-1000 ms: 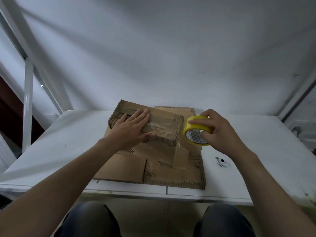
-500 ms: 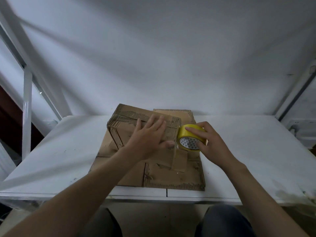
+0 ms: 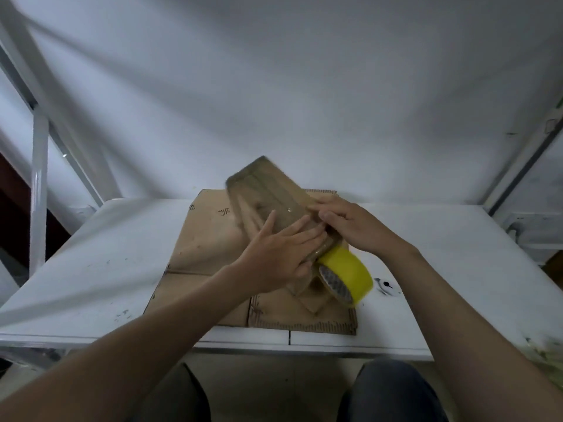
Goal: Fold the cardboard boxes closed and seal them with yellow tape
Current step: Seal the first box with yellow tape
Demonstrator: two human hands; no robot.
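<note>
The box [image 3: 265, 193] is now tilting up at its far end, blurred, and the tape roll [image 3: 350, 269] is no longer sitting in the right hand [image 3: 353, 228]; it is lying loose just in front of the box. The right hand is grasping the box's right end with curled fingers. The left hand [image 3: 280, 254] is lying released, fingers straight, pressing the box's near face. Flat cardboard [image 3: 201, 239] is lying under the box on the tabletop [image 3: 106, 254].

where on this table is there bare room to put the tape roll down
Bare table lies left of the flat cardboard, out to the left edge, and right of it, past the black mark. The middle is crowded: left hand, right hand, folded box and tape roll all sit over the cardboard.
</note>
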